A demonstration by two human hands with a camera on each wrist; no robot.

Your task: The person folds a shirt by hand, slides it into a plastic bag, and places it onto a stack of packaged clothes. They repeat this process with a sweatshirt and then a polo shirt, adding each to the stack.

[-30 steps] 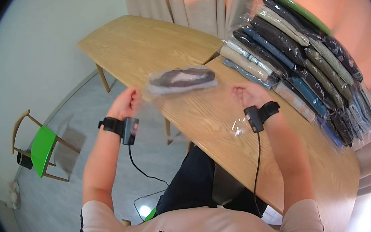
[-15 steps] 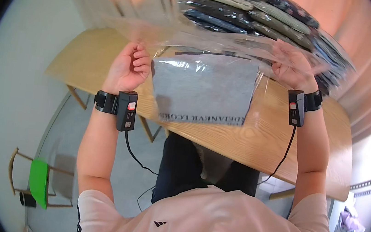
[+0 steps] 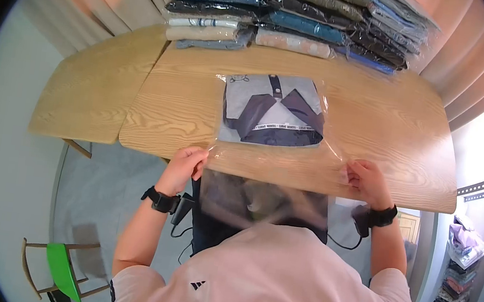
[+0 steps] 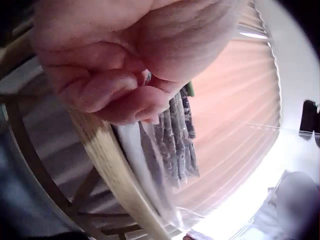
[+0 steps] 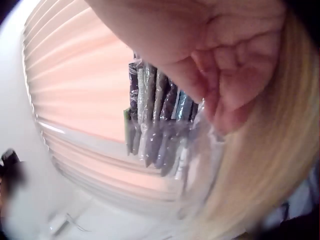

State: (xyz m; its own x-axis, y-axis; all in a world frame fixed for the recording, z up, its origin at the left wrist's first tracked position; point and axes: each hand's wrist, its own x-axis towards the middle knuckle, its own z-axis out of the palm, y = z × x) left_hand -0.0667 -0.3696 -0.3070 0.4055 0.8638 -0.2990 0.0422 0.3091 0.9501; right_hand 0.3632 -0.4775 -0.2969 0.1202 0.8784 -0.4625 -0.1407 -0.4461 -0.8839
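A folded grey shirt with a dark collar lies on the wooden table inside a clear plastic bag. The bag's loose end stretches toward the person and over the table's front edge. At its left side my left hand pinches the plastic between thumb and curled fingers. On the opposite side my right hand grips the bag likewise, with plastic bunched at the fingertips in the right wrist view. The shirt's collar end faces the person.
Stacks of bagged folded clothes stand along the back of the table. A second table adjoins on the left. A green-seated chair stands lower left, and a shelf with clothes is at the right.
The bagged shirt was turned over from its back, raised in the air, and now lies front up on the table. Both hands came down and nearer the body with the bag's edge.
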